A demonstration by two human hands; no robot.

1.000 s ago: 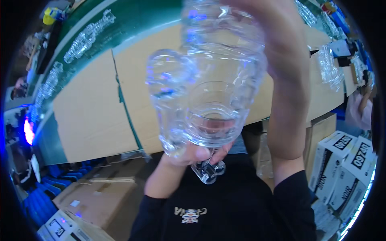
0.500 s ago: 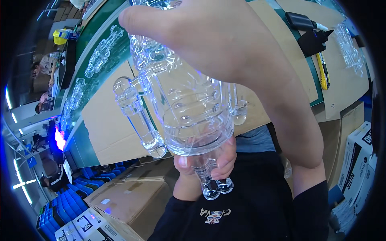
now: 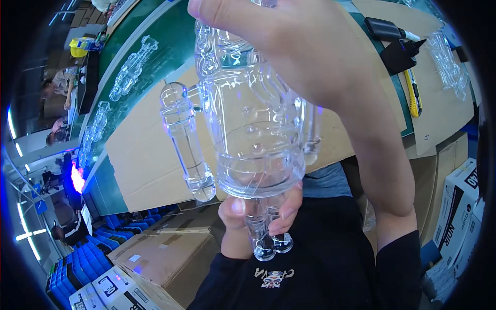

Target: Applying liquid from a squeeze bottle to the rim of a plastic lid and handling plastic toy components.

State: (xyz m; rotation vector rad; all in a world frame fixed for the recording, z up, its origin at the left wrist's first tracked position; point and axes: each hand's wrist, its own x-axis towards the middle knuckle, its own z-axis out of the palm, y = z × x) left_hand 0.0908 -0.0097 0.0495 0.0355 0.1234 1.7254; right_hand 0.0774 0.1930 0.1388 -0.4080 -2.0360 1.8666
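Close in front of me is a clear glass figure-shaped bottle (image 3: 248, 124), with a wide round body, tube-like side arms and two short legs, legs toward me. My left hand (image 3: 281, 209) is closed round the legs, thumb on one side and fingers on the other. Across the bottle's upper part reaches my right hand (image 3: 289, 36), its thumb stretched to the left over the glass. The other fingers of that hand are behind the glass or past the upper edge, and the bottle's top is mostly covered.
Brown cardboard (image 3: 150, 150) covers the green table (image 3: 111, 191). More clear glass figures (image 3: 133, 70) lie at the left. At the right are a black squeeze bottle (image 3: 400, 56), a yellow utility knife (image 3: 413, 93) and clear glass pieces (image 3: 448, 64). Cartons (image 3: 170, 248) and blue crates (image 3: 77, 266) stand below left.
The glass bottle has shifted a little to the right and turned slightly more upright. My right hand has moved right with its upper part, while my left hand stays round the legs.
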